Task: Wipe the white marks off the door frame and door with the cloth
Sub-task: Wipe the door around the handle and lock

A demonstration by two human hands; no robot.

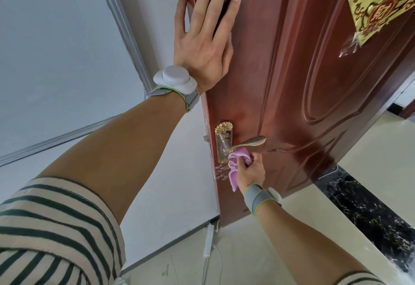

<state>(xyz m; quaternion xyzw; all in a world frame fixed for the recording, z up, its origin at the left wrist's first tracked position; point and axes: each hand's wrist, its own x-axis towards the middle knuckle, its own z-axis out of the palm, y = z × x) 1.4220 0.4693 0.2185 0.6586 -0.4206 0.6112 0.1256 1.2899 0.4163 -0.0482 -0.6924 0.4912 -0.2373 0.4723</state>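
A reddish-brown door (292, 77) stands ajar, its edge facing me. My left hand (206, 37) lies flat on the door high up, fingers straight, thumb wrapped over the door's edge. My right hand (250, 169) grips a bunched pink cloth (238, 163) and holds it against the door just below the gold lever handle (247, 144) and its gold backplate (223, 140). A tail of the cloth hangs down past my wrist. No white marks show clearly on the door from here.
A white wall (67, 59) with grey moulding (125, 28) fills the left. A yellow-and-red paper decoration (377, 3) is taped high on the door. A black marble threshold (370, 215) runs at right. A white power strip (208, 239) and cable lie on the pale floor.
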